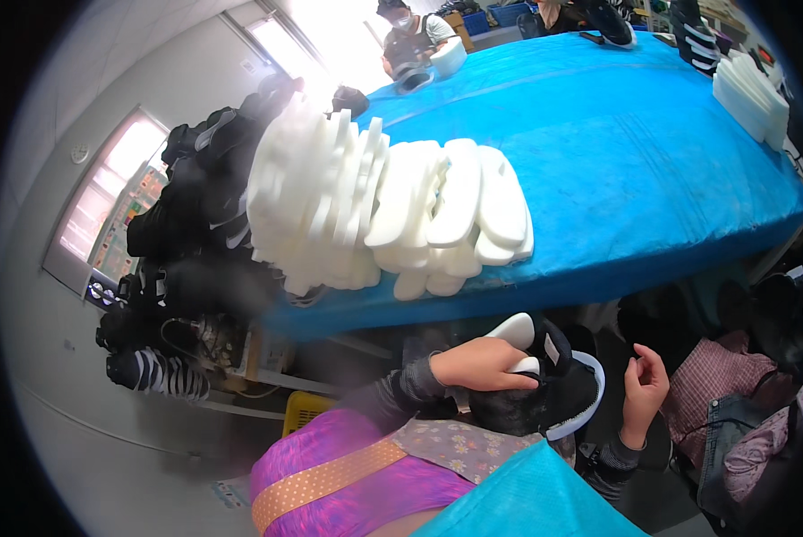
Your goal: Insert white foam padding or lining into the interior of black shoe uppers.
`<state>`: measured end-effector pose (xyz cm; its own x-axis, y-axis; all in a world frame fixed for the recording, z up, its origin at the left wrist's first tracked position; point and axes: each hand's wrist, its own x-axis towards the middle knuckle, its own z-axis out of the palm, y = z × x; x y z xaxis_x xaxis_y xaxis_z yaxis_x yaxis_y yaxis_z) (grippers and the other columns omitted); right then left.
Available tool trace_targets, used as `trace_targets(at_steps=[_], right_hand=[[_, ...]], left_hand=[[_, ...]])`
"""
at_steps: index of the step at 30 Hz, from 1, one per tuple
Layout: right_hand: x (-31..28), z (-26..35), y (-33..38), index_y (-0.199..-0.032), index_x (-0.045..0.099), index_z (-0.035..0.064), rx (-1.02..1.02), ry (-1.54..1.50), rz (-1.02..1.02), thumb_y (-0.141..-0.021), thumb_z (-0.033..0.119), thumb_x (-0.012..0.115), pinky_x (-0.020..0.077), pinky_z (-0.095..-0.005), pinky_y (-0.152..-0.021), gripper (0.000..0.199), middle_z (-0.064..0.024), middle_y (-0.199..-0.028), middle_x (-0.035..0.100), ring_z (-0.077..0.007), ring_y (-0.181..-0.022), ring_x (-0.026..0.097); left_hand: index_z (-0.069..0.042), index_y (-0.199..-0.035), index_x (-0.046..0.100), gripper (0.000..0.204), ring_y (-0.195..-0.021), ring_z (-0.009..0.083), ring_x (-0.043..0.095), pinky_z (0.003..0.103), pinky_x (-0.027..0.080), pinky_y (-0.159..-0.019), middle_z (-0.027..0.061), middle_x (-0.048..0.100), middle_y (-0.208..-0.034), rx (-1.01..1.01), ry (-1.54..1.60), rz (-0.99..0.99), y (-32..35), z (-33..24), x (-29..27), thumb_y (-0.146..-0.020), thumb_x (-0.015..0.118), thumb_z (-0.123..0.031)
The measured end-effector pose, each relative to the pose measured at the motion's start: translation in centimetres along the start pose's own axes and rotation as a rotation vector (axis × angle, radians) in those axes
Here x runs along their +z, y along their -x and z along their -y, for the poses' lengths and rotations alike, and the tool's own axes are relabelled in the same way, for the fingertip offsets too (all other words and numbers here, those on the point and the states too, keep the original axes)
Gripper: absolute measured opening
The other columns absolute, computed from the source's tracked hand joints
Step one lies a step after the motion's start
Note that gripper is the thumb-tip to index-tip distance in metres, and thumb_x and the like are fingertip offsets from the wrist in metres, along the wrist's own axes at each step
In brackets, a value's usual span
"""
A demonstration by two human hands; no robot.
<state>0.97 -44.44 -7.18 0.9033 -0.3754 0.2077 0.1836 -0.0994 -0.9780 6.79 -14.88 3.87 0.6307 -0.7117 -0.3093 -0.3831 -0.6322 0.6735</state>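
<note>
My left hand (475,365) is closed around a white foam shoe insert (514,329), whose ends show on either side of the fingers. The insert is at the opening of a black shoe (569,396) with a pale sole, held low in front of me. How far the insert goes into the shoe is hidden by the hand. To the right of the shoe, apart from it, my right hand (645,394) is raised with fingers loosely bent and nothing in them. Ahead, piles of similar white foam inserts (457,192) lie along the near edge of the blue-covered table (598,188).
Black shoes (191,197) are heaped at the left. A yellow crate (305,412) stands low beside me. More white inserts (752,100) and black shoes (609,22) lie at the table's far right. Across it a masked person (416,40) handles a shoe. Checked clothing (714,380) is at my right.
</note>
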Motion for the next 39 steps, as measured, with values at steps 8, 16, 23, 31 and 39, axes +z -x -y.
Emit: trace_targets(at_steps=[8, 16, 23, 31, 39], right_hand=[[-0.4, -2.0, -0.6, -0.119, 0.066, 0.0009, 0.05, -0.033, 0.061, -0.085, -0.009, 0.06, 0.0375, -0.0172, -0.067, 0.036, 0.0046, -0.081, 0.048, -0.004, -0.072, 0.045], [-1.6, -5.1, -1.5, -0.115, 0.064, 0.0012, 0.167, -0.073, 0.101, -0.082, -0.007, 0.056, 0.0413, -0.0209, -0.076, 0.035, 0.0007, -0.089, 0.05, -0.0078, -0.081, 0.049], [-2.5, -9.1, -2.7, -0.11, 0.066, -0.0003, 0.235, -0.075, -0.013, -0.089, -0.005, 0.058, 0.0442, -0.0212, -0.074, 0.023, -0.0002, -0.091, 0.058, -0.0076, -0.08, 0.053], [-2.8, -10.7, -4.2, -0.106, 0.068, -0.001, 0.311, -0.025, -0.083, -0.097, 0.002, 0.06, 0.0381, -0.0202, -0.064, 0.013, 0.0032, -0.083, 0.059, -0.0039, -0.071, 0.048], [-2.9, -12.0, -3.6, -0.101, 0.067, -0.0013, 0.361, -0.037, -0.06, -0.091, -0.003, 0.062, 0.0359, -0.021, -0.063, 0.011, 0.0043, -0.076, 0.047, -0.0044, -0.069, 0.043]], left_hand=[[-0.004, -0.095, 0.066, 0.041, -0.084, 0.0405, 0.064, 0.046, 0.05, -0.077, 0.0211, 0.067, -0.087, -0.045, -0.057, 0.139, -3.4, 0.0, 0.5, -0.096, 0.061, -0.045], [-0.005, -0.096, 0.065, 0.044, -0.081, 0.0376, 0.065, 0.045, 0.049, -0.075, 0.019, 0.066, -0.083, -0.042, -0.021, 0.274, -7.4, -0.4, 0.6, -0.096, 0.061, -0.048], [-0.005, -0.098, 0.066, 0.043, -0.08, 0.0367, 0.066, 0.044, 0.05, -0.073, 0.0184, 0.067, -0.082, -0.011, 0.002, 0.339, -10.3, 0.0, 0.9, -0.096, 0.062, -0.048], [-0.005, -0.103, 0.066, 0.043, -0.082, 0.0395, 0.066, 0.046, 0.051, -0.073, 0.0203, 0.068, -0.083, -0.001, -0.024, 0.393, -12.2, 0.9, 2.5, -0.095, 0.063, -0.047], [-0.004, -0.104, 0.068, 0.047, -0.079, 0.0405, 0.066, 0.046, 0.051, -0.071, 0.0214, 0.068, -0.081, 0.048, 0.027, 0.396, -13.0, 0.8, 2.9, -0.093, 0.064, -0.05]])
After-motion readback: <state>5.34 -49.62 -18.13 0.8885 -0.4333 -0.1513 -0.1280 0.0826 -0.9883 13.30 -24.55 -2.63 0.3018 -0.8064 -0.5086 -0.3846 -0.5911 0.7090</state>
